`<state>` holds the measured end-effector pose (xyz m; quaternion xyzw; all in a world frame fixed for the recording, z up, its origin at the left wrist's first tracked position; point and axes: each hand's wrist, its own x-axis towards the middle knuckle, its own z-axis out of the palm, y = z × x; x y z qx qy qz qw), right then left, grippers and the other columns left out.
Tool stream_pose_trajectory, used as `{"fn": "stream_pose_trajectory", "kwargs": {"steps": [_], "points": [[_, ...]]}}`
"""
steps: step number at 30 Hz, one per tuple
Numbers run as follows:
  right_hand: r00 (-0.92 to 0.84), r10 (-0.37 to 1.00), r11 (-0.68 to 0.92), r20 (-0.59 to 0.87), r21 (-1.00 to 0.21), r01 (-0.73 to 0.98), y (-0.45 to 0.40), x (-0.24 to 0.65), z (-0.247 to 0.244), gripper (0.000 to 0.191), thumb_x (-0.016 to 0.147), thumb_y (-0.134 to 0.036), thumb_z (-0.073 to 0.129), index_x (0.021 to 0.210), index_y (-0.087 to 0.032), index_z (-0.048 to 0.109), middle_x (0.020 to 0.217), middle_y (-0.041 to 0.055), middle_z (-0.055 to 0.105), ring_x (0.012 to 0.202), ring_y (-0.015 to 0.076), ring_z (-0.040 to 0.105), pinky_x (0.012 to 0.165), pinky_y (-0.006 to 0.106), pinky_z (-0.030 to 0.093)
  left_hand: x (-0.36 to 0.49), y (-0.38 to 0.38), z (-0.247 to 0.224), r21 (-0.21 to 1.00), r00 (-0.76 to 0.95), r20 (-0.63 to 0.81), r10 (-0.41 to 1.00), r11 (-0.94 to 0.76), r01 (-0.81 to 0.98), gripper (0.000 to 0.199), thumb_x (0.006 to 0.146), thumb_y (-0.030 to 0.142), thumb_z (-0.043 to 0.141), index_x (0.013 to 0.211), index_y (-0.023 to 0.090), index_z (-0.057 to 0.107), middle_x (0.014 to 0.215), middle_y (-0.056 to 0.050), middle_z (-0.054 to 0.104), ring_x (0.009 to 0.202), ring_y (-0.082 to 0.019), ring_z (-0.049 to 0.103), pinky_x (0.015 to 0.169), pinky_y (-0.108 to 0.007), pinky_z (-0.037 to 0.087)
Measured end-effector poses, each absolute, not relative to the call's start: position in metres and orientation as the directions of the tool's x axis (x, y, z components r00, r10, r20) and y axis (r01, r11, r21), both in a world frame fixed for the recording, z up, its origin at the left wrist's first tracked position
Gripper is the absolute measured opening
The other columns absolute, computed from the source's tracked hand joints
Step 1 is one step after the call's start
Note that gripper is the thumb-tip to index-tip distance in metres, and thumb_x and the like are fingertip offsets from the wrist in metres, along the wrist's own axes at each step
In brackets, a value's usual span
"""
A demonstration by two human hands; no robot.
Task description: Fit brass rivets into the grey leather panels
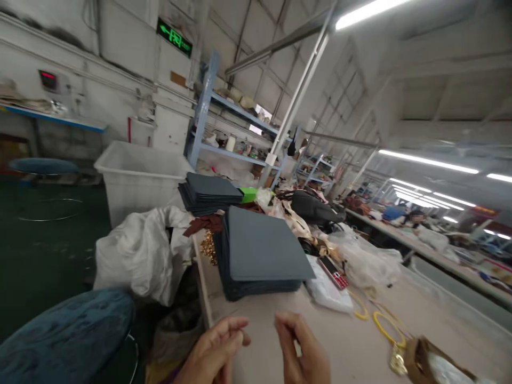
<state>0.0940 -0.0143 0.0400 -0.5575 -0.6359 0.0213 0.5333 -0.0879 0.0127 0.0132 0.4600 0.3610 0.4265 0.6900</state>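
Note:
My left hand (218,346) is over the near edge of the table, its thumb and fingers loosely bent and slightly apart, with nothing visible in it. To its right, my right hand (303,346) has thumb and forefinger drawn together in a pinch; whatever may be between the tips cannot be made out. Just beyond both hands lies a thick stack of dark grey-blue flat sheets (268,248), touched by neither. A second stack of similar dark sheets (212,189) sits farther back on the left.
Gold-coloured small pieces (208,248) lie at the table's left edge. On the right are a red phone (334,272), a clear plastic bag (366,256), yellow rings (389,328) and an open brown box (426,360). A blue stool (68,336) and a white sack (136,250) stand left.

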Motion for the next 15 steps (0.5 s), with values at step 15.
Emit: {"fn": "stream_pose_trajectory", "kwargs": {"steps": [15], "points": [[0.187,0.857,0.311,0.481,-0.77,0.557,0.022,0.049,0.088,0.021,0.091,-0.036,0.049,0.085,-0.021,0.062,0.101,0.0067,0.071,0.072,0.0136,0.07,0.052,0.016,0.054,-0.081,0.051,0.058,0.988,0.269,0.081,0.96,-0.042,-0.15,0.051,0.086,0.061,0.054,0.106,0.014,0.06,0.089,-0.005,0.068,0.046,-0.007,0.047,0.045,-0.022,0.039]]}}
